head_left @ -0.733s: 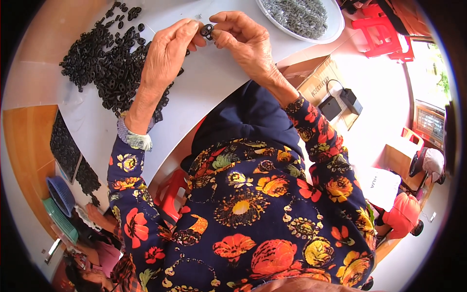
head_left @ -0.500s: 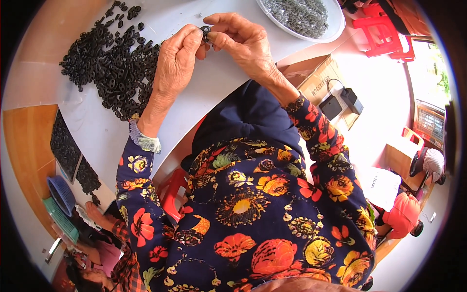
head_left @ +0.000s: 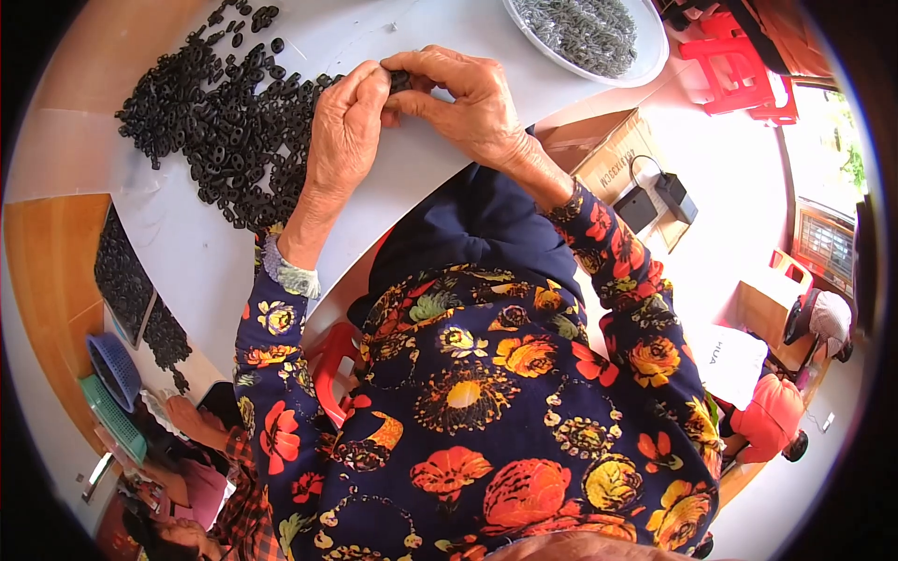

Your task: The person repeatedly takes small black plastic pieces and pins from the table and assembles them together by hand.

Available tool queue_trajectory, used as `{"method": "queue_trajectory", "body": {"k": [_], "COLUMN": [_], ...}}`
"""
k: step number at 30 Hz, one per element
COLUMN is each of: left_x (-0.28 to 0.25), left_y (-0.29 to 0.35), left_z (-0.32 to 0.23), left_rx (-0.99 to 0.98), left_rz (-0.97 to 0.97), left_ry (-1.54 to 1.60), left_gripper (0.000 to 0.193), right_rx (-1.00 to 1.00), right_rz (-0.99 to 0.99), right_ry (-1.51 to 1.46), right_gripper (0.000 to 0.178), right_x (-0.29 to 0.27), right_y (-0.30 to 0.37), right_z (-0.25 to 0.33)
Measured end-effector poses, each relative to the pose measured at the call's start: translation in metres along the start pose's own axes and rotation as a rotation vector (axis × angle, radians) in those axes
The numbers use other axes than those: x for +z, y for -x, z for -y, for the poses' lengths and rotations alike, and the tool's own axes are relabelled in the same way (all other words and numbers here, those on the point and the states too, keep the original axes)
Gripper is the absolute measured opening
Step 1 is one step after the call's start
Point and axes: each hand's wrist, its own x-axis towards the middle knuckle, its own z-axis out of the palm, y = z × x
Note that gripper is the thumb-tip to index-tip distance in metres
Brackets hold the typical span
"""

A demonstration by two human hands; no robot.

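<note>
Your left hand (head_left: 344,126) and right hand (head_left: 460,93) meet above the white table (head_left: 421,178), fingers closed together on one small black piece (head_left: 400,80). Keep this pinch firm near the black pile (head_left: 220,122), and work slowly.

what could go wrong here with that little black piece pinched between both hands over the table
The small black ring-shaped piece is pinched only by the fingertips of the left hand and right hand; it could slip from that grip and vanish into the loose pile of matching small black pieces on the white table. The left forearm lies beside the pile's edge and might scatter pieces.
</note>
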Motion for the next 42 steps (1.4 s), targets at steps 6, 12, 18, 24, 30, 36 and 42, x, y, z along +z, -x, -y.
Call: {"method": "queue_trajectory", "body": {"k": [6, 12, 18, 24, 30, 36, 42], "left_x": [-0.003, -0.009, -0.005, 0.001, -0.003, 0.000, -0.005], "left_y": [0.000, -0.003, -0.002, 0.002, -0.002, 0.000, -0.003], "left_z": [-0.004, -0.006, -0.005, -0.003, -0.005, 0.003, -0.003], "left_rx": [-0.056, 0.049, 0.429, 0.211, 0.022, 0.207, 0.072], "left_rz": [0.012, 0.037, 0.004, -0.056, 0.000, -0.070, -0.027], "left_ry": [0.002, -0.171, -0.354, -0.186, -0.073, -0.182, -0.136], "left_gripper": [0.027, 0.023, 0.019, 0.023, 0.023, 0.021, 0.021], "right_rx": [0.066, 0.188, 0.190, 0.222, 0.203, 0.223, 0.252], "right_rz": [0.027, 0.074, 0.172, 0.093, -0.005, 0.050, 0.026], "right_ry": [-0.046, -0.582, -0.587, -0.652, -0.608, -0.560, -0.574], "right_gripper": [0.028, 0.030, 0.031, 0.028, 0.025, 0.026, 0.029], "right_x": [-0.001, -0.001, -0.007, -0.003, 0.000, -0.001, 0.000], "right_y": [0.000, 0.001, 0.001, 0.001, 0.001, 0.002, 0.003], "right_z": [0.002, -0.003, -0.010, -0.003, -0.005, -0.006, -0.006]}}
